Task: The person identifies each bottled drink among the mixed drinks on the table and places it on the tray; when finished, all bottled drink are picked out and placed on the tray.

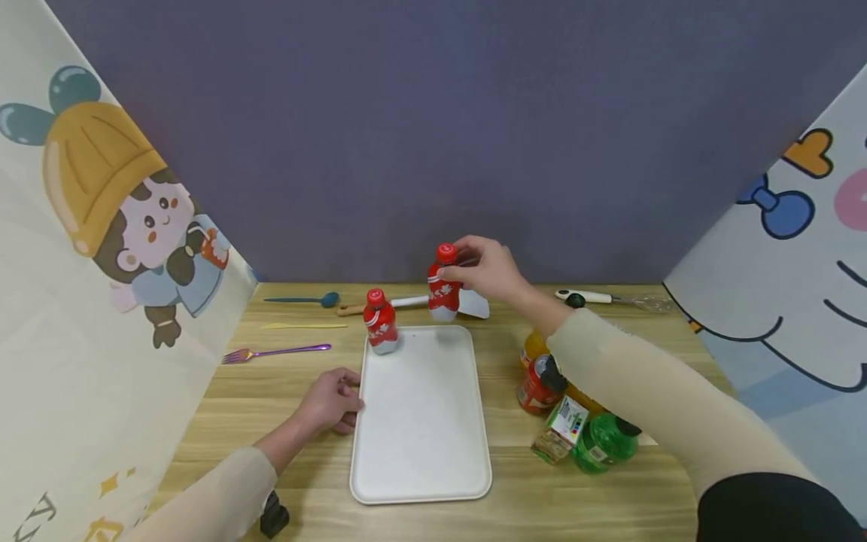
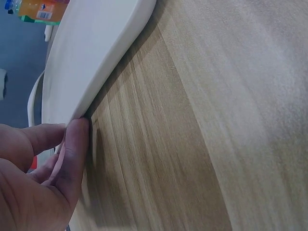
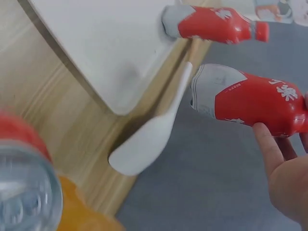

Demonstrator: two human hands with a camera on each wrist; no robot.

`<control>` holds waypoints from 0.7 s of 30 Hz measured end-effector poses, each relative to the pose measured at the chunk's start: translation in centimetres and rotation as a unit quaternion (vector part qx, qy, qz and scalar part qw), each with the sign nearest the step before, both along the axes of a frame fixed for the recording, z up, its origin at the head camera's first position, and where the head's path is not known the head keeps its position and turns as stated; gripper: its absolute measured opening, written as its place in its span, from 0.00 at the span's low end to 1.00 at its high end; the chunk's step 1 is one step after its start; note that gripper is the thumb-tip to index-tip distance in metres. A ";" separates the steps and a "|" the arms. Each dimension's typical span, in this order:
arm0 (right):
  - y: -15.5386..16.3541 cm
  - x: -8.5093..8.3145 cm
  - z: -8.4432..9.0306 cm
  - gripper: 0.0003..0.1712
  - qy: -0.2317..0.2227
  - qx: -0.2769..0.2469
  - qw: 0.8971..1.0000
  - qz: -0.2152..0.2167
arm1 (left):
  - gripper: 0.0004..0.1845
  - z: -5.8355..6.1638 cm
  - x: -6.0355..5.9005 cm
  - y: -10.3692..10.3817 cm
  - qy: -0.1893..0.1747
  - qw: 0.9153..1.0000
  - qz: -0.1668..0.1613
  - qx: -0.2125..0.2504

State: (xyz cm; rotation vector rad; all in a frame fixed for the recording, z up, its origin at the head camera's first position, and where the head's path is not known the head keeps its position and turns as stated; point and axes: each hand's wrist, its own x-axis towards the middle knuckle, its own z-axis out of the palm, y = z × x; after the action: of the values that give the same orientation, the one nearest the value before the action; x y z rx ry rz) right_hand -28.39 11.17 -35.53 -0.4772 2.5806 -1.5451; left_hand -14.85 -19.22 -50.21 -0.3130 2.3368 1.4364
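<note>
Wooden table (image 1: 609, 497), tray (image 1: 420, 421), fingers (image 1: 474, 260) gripping bottle (image 1: 443, 290)

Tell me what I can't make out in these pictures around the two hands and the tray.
- Head view: the held bottle may or may not touch the white tray; the angle hides its base.
- Head view: labels on the drinks cluster are too small, partly covered by the right sleeve.
- Left wrist view: the left hand is cut off by the edge.
- Right wrist view: the near red can is blurred.
</note>
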 end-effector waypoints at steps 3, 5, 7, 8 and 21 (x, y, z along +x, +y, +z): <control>-1.2 0.1 -0.9 0.22 -0.003 0.007 1.000 0.007 | 0.23 0.0 -0.1 0.0 -0.002 1.000 0.001 0.002; -1.9 0.2 -1.5 0.22 -0.002 0.015 1.000 0.008 | 0.23 0.0 -0.1 0.0 0.000 1.000 0.000 0.004; -2.5 0.4 -2.0 0.21 0.003 0.027 1.000 0.006 | 0.23 0.0 -0.2 0.0 0.001 1.000 0.001 0.006; -2.8 0.5 -2.2 0.21 0.002 0.030 1.000 0.006 | 0.23 0.0 -0.2 0.0 0.002 1.000 0.000 0.007; -5.3 0.6 -5.2 0.20 -0.007 0.060 0.998 -0.001 | 0.23 -0.1 -0.2 -0.2 0.000 1.000 -0.003 0.015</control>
State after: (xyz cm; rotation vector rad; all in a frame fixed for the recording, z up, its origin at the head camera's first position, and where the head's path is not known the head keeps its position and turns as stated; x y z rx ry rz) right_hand -27.76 5.85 -40.78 -0.4503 2.6435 -1.3784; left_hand -15.05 -19.43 -50.33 -0.2981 2.3119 1.4674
